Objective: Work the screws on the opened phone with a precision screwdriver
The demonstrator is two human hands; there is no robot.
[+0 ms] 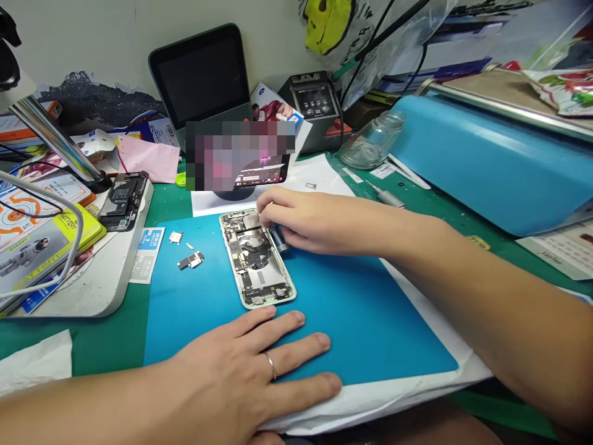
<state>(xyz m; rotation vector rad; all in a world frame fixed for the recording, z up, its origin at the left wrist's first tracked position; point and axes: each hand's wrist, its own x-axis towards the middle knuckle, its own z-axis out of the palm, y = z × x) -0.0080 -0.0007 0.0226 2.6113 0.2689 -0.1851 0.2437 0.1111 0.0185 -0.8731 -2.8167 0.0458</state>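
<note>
An opened smartphone (262,276) with its inner parts bare lies on the blue mat (361,309). My left hand (259,358) rests flat on the mat below the phone, fingers spread, a ring on one of them. At the phone's upper right edge, my right hand (306,222) is closed, its fingertips curled together. Under those fingers a dark cylindrical object (278,238) shows in part; whether I grip it is hidden. Left of the phone lie a small metal shield plate (176,237) and a dark bracket-like part (191,260).
Another opened phone (124,201) lies on a white stand base (111,290) with boxes at left. Behind the mat are a propped phone (262,171), a dark display (199,74) and a black device (315,111). A glass jar (373,141) and a blue cover (491,161) stand right.
</note>
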